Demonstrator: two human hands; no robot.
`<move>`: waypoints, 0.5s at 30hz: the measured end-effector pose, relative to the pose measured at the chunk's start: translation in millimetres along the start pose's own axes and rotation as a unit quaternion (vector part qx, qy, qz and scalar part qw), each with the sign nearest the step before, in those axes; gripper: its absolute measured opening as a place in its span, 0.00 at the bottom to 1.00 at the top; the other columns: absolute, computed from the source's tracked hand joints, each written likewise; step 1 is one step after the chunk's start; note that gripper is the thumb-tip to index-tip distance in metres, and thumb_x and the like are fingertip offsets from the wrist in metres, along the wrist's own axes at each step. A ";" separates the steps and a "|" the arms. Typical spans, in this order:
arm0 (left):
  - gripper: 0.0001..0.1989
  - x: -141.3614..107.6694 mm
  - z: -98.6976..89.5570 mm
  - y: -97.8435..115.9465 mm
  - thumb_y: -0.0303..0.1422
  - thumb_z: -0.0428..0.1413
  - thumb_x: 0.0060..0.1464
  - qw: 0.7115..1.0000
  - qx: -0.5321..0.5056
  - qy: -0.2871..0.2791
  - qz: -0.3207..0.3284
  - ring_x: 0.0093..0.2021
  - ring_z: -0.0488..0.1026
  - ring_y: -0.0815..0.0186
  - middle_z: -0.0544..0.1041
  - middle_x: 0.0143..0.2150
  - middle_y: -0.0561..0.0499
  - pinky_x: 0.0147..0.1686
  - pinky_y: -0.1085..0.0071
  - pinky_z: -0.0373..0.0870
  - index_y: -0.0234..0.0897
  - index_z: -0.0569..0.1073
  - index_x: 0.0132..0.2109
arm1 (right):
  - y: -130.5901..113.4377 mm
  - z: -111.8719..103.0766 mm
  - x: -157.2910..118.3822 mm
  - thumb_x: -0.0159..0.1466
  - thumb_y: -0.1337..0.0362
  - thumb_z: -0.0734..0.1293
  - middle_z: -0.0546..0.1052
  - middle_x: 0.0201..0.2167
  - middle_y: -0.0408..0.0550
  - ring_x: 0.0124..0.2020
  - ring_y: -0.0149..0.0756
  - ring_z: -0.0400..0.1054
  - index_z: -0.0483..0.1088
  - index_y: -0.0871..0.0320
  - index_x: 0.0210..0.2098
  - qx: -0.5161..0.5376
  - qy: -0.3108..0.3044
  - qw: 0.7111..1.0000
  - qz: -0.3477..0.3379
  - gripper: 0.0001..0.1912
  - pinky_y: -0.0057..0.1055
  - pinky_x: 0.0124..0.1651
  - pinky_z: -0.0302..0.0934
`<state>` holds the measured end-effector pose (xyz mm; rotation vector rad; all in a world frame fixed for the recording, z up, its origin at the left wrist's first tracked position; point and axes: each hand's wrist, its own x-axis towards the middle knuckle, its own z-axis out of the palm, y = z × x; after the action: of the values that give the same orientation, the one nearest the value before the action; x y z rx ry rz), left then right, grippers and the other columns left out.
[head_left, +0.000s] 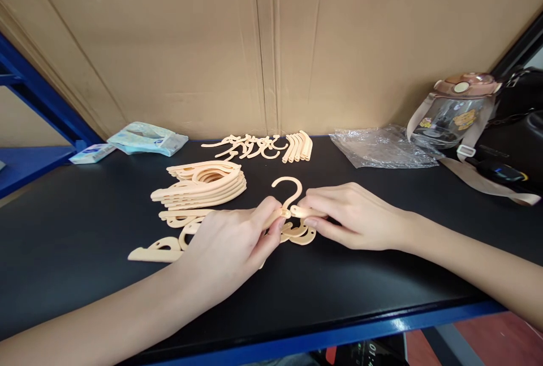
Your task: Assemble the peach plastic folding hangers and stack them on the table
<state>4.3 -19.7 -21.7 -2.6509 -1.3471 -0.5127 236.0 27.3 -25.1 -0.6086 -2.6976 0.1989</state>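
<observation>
My left hand (231, 239) is closed in a pinch on a cream plastic hanger arm, just left of an upright hanger hook (300, 188). My right hand (356, 216) pinches a second hanger arm (300, 212), its rounded, holed end close to the foot of the hook. Whether the two arms touch there I cannot tell. My fingers cover most of both arms. Below them lie loose curved hanger pieces (306, 236), partly hidden. More hanger parts (159, 252) rest beside my left wrist, which covers some of them.
Behind my left hand is a stack of cream hanger pieces (203, 188). Farther back lie loose hooks (250, 145) and a row of short arms (298, 146). Tissue packs (146, 137), a clear plastic bag (382, 148) and a strapped bottle (456, 117) stand near the cardboard wall (190, 43).
</observation>
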 end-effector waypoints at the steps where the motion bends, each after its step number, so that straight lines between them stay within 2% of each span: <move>1: 0.09 0.4 -0.3 0.0 0.32 0.45 0.67 1.000 -0.001 0.000 -0.004 0.16 0.65 0.70 0.66 0.19 0.61 0.18 0.75 0.50 0.40 0.65 0.37 | -1.0 1.3 0.4 0.73 0.61 0.54 0.68 0.31 0.42 0.28 0.28 0.58 0.64 0.58 0.38 -0.021 -0.006 1.000 -0.005 0.11 0.27 0.29 0.49; 6: 0.09 -0.1 -2.4 0.6 0.34 0.44 0.68 0.999 -0.022 -0.022 -0.022 0.17 0.66 0.69 0.66 0.19 0.61 0.19 0.74 0.50 0.39 0.65 0.39 | -0.5 4.9 2.4 0.73 0.59 0.55 0.71 0.33 0.44 0.30 0.30 0.62 0.66 0.59 0.41 -0.064 -0.017 0.998 -0.019 0.13 0.28 0.32 0.52; 12: 0.15 -1.4 -4.5 1.4 0.36 0.40 0.70 0.996 -0.073 -0.015 -0.045 0.22 0.70 0.69 0.71 0.24 0.59 0.22 0.73 0.53 0.39 0.68 0.39 | 0.5 4.9 3.3 0.74 0.58 0.55 0.72 0.32 0.44 0.31 0.30 0.63 0.68 0.58 0.42 -0.091 0.034 0.994 -0.042 0.14 0.27 0.34 0.53; 15: 0.15 -0.6 -5.4 1.6 0.37 0.42 0.69 0.994 -0.103 -0.007 -0.047 0.23 0.70 0.71 0.72 0.25 0.59 0.23 0.74 0.53 0.40 0.70 0.39 | -0.3 4.7 3.3 0.73 0.58 0.56 0.73 0.32 0.44 0.31 0.30 0.63 0.69 0.57 0.42 -0.089 0.044 0.994 -0.046 0.13 0.27 0.33 0.54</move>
<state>3.9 -22.5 -16.8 -2.7653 -1.5042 -0.6801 231.3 28.2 -28.3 -0.5284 -2.6675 -0.0906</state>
